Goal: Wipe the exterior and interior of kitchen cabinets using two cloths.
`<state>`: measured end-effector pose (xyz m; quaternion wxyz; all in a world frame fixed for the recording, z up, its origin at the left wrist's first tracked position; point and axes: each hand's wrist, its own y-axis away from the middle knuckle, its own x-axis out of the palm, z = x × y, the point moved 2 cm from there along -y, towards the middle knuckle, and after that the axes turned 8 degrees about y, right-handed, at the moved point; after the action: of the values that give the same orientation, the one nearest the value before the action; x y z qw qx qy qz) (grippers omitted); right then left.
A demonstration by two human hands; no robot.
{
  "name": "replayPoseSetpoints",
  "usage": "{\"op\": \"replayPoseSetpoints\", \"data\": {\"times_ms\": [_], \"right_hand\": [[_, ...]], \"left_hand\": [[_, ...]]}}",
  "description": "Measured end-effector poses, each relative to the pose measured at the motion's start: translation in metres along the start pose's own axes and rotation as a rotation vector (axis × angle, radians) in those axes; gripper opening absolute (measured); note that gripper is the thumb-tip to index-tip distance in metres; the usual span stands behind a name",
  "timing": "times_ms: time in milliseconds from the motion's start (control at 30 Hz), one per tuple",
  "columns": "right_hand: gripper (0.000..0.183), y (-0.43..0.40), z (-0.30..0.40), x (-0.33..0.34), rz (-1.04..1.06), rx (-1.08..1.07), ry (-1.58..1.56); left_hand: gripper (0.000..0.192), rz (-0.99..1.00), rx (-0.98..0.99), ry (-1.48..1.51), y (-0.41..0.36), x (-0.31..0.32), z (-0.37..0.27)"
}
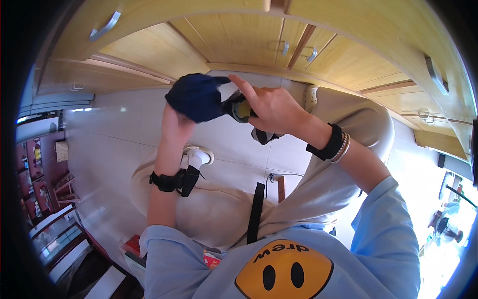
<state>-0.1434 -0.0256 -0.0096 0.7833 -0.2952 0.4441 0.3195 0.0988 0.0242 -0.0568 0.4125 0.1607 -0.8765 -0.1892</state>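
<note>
In front of me, above the floor, a dark navy cloth piece point(196, 98) covers the fingers of my left hand point(177, 123), which holds it up from below. Close to its right side is my right hand point(274, 106), index finger stretched to a pulled-out corner of the cloth. The thumb and other fingers of that hand hold a rounded olive-green item point(242, 111) with dark, ragged-looking edges; its exact kind is unclear. Below the right hand shows a black-and-white thing point(263, 136), partly hidden, and I cannot tell whether it is held or on the floor.
Yellow wooden cabinets point(239, 41) with metal handles curve along the far side. My shoes point(310, 98) rest on pale floor tiles point(112, 142). A cable point(285, 174) lies near a brown wooden piece point(281, 188). Shelves point(33, 179) stand left; another person point(446, 224) is far right.
</note>
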Motion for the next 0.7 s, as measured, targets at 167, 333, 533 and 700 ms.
{"op": "replayPoseSetpoints", "data": {"times_ms": [167, 333, 533, 700], "right_hand": [[0.063, 0.005, -0.011, 0.008, 0.011, 0.13, -0.027], [0.047, 0.016, -0.04, 0.016, -0.056, 0.257, 0.028], [0.037, 0.025, -0.036, 0.012, 0.014, 0.255, 0.058], [0.042, 0.014, -0.021, 0.014, 0.025, 0.103, 0.054]], "left_hand": [[0.037, 0.475, 0.003, 0.196, -0.005, -0.035, -0.032], [0.038, -0.221, 0.169, 0.204, 0.016, 0.019, -0.04], [0.042, -0.24, 0.346, 0.268, 0.01, 0.026, -0.069], [0.042, -0.125, 0.546, 0.071, -0.034, 0.059, -0.095]]}}
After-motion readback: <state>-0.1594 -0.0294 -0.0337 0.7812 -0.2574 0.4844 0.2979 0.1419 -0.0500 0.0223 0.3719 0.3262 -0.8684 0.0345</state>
